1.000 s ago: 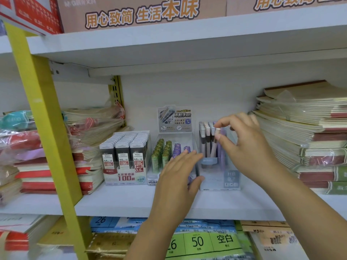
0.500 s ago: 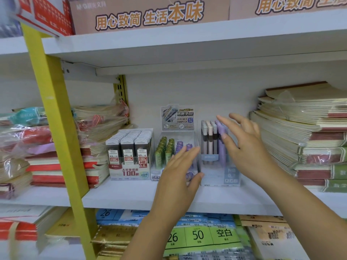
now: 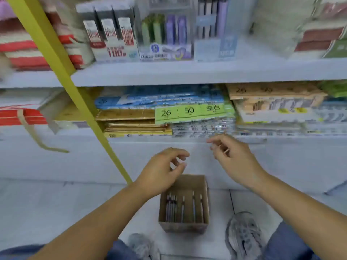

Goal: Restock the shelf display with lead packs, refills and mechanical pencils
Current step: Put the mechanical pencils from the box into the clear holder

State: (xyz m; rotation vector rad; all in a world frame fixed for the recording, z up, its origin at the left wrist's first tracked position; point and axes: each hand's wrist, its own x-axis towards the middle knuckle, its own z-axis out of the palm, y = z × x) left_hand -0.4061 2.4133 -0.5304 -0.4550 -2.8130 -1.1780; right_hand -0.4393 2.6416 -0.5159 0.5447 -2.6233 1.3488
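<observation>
the view looks down along a white shelf (image 3: 187,73) to the floor, and the upper part is blurred. on the floor, between two grey shoes (image 3: 244,235), stands a small open cardboard box (image 3: 185,227). inside it several mechanical pencils (image 3: 174,207) lie side by side, pointing away from the person, most of them near the left wall of the box. the left hand (image 3: 165,167) hangs above the far left corner of the box, not touching it; its fingers are loosely curled, the thumb is apart from the forefinger, and it holds nothing. the right hand (image 3: 233,158) is higher and to the right, in front of the lower shelf edge, well apart from the box; its fingers are also loosely bent and a little spread, and i see nothing between them, though the blur makes the tips unclear. on the upper shelf three displays stand in a row, touching or almost touching: the lead packs (image 3: 110,34) in a white and red carton at the left, the green and purple refills (image 3: 165,30) in a clear box in the middle, and the pencil holder (image 3: 212,23) at the right. a yellow upright (image 3: 62,59) crosses the shelves slantwise at the left. under the shelf lie flat paper packs with a green label (image 3: 189,111) reading 26 and 50.
</observation>
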